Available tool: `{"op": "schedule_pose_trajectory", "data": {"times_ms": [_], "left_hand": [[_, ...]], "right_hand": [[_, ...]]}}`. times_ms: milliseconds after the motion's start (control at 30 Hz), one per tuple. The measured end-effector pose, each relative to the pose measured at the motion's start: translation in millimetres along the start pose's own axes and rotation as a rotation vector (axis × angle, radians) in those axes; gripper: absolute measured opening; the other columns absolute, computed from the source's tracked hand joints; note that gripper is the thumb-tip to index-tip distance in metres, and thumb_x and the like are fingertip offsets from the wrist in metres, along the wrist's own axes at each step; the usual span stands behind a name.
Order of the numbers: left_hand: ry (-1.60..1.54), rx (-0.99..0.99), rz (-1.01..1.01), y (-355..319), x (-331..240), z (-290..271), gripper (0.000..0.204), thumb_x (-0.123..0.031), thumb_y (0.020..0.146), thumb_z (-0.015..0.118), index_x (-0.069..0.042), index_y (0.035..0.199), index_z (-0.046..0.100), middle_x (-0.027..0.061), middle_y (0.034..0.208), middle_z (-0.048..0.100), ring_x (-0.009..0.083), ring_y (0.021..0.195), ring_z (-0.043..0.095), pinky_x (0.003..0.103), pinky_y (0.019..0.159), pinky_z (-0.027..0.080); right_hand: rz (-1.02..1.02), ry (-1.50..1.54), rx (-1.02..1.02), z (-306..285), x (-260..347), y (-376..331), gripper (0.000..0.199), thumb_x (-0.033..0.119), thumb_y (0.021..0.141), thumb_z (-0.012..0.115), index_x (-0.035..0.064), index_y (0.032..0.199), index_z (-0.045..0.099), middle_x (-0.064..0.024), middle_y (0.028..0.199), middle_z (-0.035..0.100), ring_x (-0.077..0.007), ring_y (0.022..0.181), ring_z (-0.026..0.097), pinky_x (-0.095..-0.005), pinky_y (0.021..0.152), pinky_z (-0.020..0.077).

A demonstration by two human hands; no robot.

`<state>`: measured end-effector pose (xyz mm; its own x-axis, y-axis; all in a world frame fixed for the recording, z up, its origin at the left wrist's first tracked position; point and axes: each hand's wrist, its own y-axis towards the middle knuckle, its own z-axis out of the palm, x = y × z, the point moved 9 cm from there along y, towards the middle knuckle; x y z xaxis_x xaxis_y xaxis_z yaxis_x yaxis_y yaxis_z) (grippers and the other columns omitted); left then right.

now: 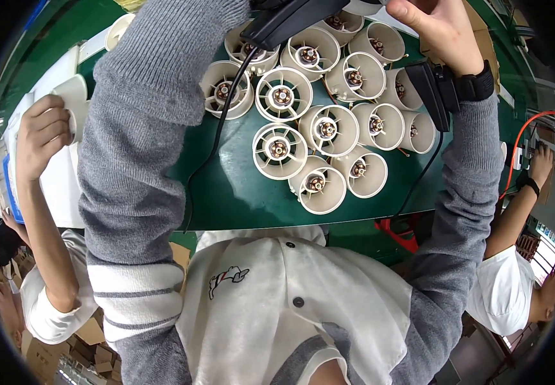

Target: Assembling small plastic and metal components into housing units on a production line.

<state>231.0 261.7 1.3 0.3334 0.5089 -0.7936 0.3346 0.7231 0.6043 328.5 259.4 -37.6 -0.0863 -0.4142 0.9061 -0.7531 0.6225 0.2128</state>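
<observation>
My right hand [441, 32] is at the top edge, its thumb stretched left beside a pale rounded part [364, 6]. The other fingers run out of the picture, so a grip on that part cannot be made out. A black strap and a black device [429, 90] sit on the right wrist. My left sleeve [155, 70] reaches up to a second black device [290, 24], and the left hand is beyond the edge. Below both arms, several cream cylindrical fan housings [279, 151] stand close together, with spokes and copper motor windings inside.
The housings stand on a green table [239, 199]. Black cables hang from both wrist devices. At left, a co-worker's hand [45, 131] holds a cream housing [74, 102] over a white surface. Another co-worker's hand [539, 165] is at far right, near an orange cable [515, 151]. A red object [398, 234] is below the table edge.
</observation>
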Motion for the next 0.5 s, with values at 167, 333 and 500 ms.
{"op": "schedule_pose_trajectory", "data": {"times_ms": [167, 333, 500], "left_hand": [[-0.006, -0.01, -0.008, -0.8, 5.2, -1.0, 0.051, -0.029, 0.075, 0.078, -0.001, 0.113, 0.058, 0.0075, 0.098, 0.064, 0.016, 0.086, 0.062, 0.029, 0.078, 0.051], [-0.012, 0.016, 0.003, 5.3, 11.2, -10.7, 0.051, -0.029, 0.075, 0.078, -0.001, 0.113, 0.059, 0.0074, 0.098, 0.064, 0.0158, 0.086, 0.062, 0.029, 0.078, 0.051], [-0.008, 0.027, 0.01, 22.6, 9.4, 46.1, 0.05, -0.029, 0.075, 0.078, -0.001, 0.112, 0.059, 0.0072, 0.097, 0.064, 0.0157, 0.086, 0.062, 0.029, 0.078, 0.051]], "right_hand": [[0.039, 0.04, -0.008, -1.9, -9.1, -0.9, 0.089, 0.023, 0.072, 0.083, 0.0002, 0.139, 0.028, -0.008, 0.129, 0.046, -0.0175, 0.116, 0.048, -0.0334, 0.097, 0.0425], [-0.418, 0.838, 0.234, 8.9, -8.5, 3.4, 0.091, 0.022, 0.071, 0.084, 0.0001, 0.139, 0.028, -0.0079, 0.129, 0.046, -0.0173, 0.116, 0.048, -0.0334, 0.097, 0.0424], [-0.039, 0.019, -0.015, 1.4, -3.0, 3.0, 0.091, 0.022, 0.071, 0.084, -0.0002, 0.139, 0.027, -0.0079, 0.128, 0.047, -0.0174, 0.115, 0.049, -0.0333, 0.097, 0.0424]]}}
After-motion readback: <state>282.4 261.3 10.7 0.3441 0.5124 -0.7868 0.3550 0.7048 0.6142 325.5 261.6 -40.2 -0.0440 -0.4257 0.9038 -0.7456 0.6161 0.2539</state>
